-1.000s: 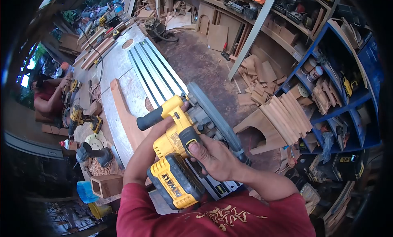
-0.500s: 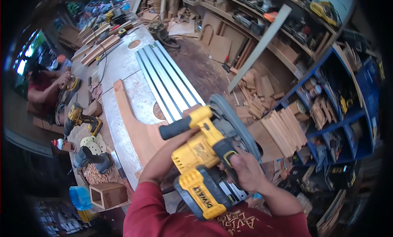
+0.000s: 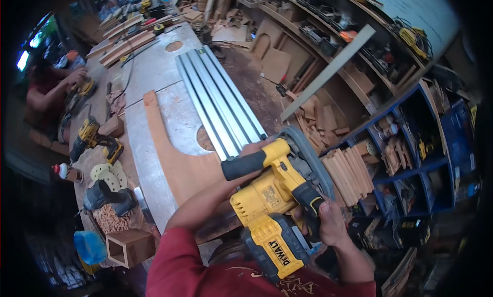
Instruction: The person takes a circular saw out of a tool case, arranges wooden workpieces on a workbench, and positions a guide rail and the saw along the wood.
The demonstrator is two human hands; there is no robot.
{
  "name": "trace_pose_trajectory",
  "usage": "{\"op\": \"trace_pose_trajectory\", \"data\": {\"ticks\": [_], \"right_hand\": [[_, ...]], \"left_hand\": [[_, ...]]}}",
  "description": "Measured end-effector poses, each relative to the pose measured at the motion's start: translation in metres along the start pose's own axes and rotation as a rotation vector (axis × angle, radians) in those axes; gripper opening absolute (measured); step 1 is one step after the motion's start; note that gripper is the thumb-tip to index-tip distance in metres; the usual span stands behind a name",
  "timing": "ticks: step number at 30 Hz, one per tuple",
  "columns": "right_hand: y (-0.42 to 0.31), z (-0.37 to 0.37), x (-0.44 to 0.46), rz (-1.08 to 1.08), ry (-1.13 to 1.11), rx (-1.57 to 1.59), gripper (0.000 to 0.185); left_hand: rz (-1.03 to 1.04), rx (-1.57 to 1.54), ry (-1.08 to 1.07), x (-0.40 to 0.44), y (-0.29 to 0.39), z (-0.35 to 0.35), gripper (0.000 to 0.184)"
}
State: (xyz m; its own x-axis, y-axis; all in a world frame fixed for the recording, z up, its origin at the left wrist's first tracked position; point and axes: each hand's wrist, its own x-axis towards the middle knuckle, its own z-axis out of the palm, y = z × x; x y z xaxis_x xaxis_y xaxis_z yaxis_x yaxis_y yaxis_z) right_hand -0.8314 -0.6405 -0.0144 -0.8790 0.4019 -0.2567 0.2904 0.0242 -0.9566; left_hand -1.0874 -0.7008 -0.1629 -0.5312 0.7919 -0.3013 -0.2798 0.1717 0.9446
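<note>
A person's right hand (image 3: pixel 333 224) grips the rear handle (image 3: pixel 307 198) of a yellow DeWalt saw (image 3: pixel 262 197), which extends to that hand's left. The left hand (image 3: pixel 258 146) is largely hidden behind it, its grip impossible to tell; just beyond lie ridged metal rails (image 3: pixel 218 102).

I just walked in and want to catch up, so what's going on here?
The person's right hand grips a yellow DeWalt saw by its black handle. The left hand, mostly hidden behind the saw, is by the near end of some metal rails; its hold can't be made out. The rails extend over a worktable, next to a curved wooden board. On the left, another person has a hand on a power tool.
</note>
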Motion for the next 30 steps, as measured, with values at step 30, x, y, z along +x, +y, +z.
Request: {"op": "trace_pose_trajectory", "data": {"ticks": [30], "right_hand": [[-0.004,-0.015,0.003,-0.084,-0.033,-0.171,0.073]], "left_hand": [[0.297,0.296,0.027,-0.014,-0.013,-0.017,0.030]]}}
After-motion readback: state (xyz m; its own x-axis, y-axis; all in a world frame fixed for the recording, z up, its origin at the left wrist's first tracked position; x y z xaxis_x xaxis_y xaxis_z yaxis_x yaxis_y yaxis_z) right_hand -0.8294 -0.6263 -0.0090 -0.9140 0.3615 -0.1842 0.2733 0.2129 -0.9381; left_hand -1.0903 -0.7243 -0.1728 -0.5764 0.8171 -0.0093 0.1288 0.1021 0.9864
